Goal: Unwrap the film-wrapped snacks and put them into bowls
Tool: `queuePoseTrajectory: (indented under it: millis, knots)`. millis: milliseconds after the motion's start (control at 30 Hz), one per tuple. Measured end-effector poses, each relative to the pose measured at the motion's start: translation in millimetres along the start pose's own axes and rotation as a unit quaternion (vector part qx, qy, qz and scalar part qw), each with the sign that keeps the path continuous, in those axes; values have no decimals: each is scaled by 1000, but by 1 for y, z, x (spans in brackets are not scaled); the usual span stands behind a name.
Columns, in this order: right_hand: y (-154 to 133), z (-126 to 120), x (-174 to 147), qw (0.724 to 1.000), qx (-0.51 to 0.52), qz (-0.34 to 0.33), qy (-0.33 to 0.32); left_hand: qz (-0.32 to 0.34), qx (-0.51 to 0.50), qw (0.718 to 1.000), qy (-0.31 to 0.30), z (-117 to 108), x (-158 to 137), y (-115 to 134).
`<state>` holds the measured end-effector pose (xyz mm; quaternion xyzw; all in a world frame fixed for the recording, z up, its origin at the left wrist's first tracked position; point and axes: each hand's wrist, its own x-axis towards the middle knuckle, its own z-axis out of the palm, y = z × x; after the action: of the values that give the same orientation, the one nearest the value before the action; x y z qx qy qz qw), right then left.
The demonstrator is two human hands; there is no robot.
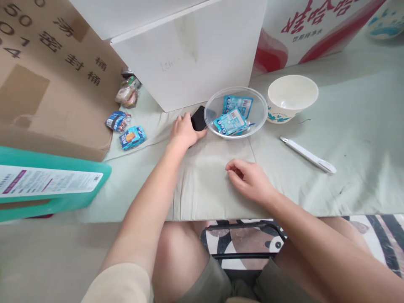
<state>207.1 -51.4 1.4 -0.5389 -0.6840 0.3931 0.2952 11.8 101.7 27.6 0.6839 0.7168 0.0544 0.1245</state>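
Observation:
My left hand (184, 129) reaches to the middle of the cloth and is closed around a flat black phone (198, 119), thumb along the near edge and fingers over the far side. Right beside the phone stands a clear plastic bowl (263, 120) with several blue snack packets (231, 121) in it. My right hand (248, 176) rests on the cloth in front of the bowl, its fingers loosely curled in, with nothing visible in them. To its right lies a white utility knife (307, 155). A white paper bowl (292, 99) with a blue leaf print stands behind the knife.
Small wrapped snacks (132, 137) lie at the left beside a large cardboard box (59, 92). A green container (94, 166) with a label stands at the near left. White boxes (189, 59) and a red-and-white carton (303, 38) line the back of the cloth-covered table (362, 126).

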Motion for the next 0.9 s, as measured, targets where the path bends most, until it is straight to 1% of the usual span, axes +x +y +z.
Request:
queuePoseTrajectory:
  millis: [67, 200, 333, 400, 533, 600, 667, 767, 800, 833, 900]
  knots:
    - [-1, 0, -1, 1000, 0, 5, -1, -14, 7, 1000, -4, -3, -4, -4]
    - [-1, 1, -2, 1000, -9, 9, 3, -13, 19, 1000, -9, -7, -10, -8]
    - [0, 1, -3, 1000, -12, 1, 9, -39, 41, 998, -25, -12, -11, -10]
    - [0, 2, -3, 1000, -9, -2, 10, -19, 42, 998, -38, -14, -7, -13]
    - [1, 2, -2, 1000, -8, -6, 8, 59, 50, 994, -73, -21, 4, -23]
    - [2, 2, -1, 1000, -7, -7, 7, 68, 58, 994, -58, -24, 7, -28]
    - [2, 2, -1, 1000, -6, -6, 9, 44, 45, 998, -12, -24, 8, -34]
    - [2, 2, -1, 1000, -7, -8, 10, -34, -11, 997, 68, -15, 5, -45]
    - [2, 2, 0, 1000, -9, -8, 10, -60, -38, 995, 77, -11, 3, -49]
    - [2, 2, 0, 1000, -11, -8, 10, -80, -69, 992, 74, -6, 2, -53]
    - [3, 2, 0, 1000, -16, -8, 9, -97, -142, 984, 49, 4, 2, -59]
